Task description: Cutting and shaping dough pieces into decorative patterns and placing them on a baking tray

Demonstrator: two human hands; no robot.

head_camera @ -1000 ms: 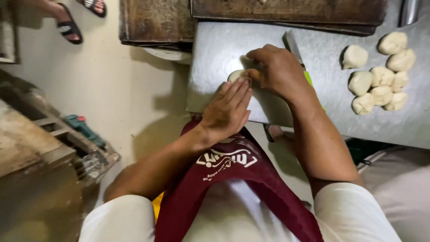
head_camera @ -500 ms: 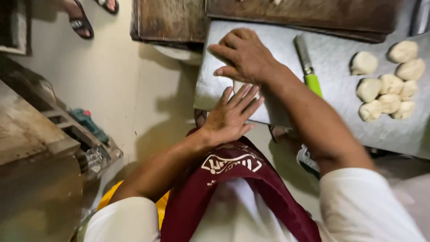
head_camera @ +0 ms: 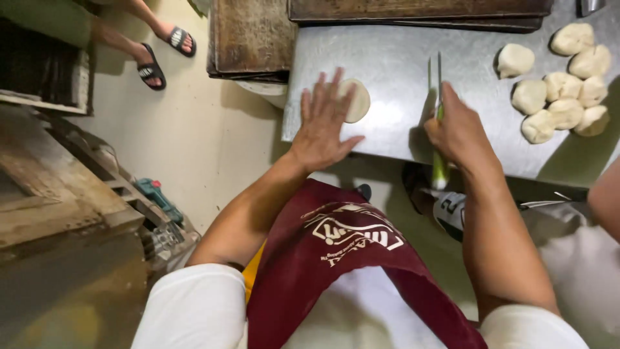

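Since half a second ago, both hands have parted: the right hand (head_camera: 460,126) has left the dough and now sits on the knife (head_camera: 437,123), while the left hand (head_camera: 324,123) has slid up onto the steel table (head_camera: 387,71).

That left hand lies flat, palm down, fingers spread wide and pointing away from the body — its fingertips overlap the left edge of a flattened dough disc (head_camera: 356,100), pale and round, lying on the table's near-left part. It grips nothing.

The right hand is curled around the knife's bright green handle, whose end pokes out below the fist past the table's front edge; the thin blade runs straight away from the wearer across the steel. How tightly the fingers close cannot be told, as only the back of the hand shows.

At the table's far right sits a cluster of dough balls (head_camera: 558,97), rounded and off-white, touching one another, well apart from the disc.

A dark red apron (head_camera: 336,258) with a white printed emblem on its chest hangs below the arms, over white clothing.

Beyond the table lie dark wooden boards (head_camera: 248,39). At upper left, another person's feet in black-and-white striped sandals (head_camera: 161,55) stand on the cream floor.
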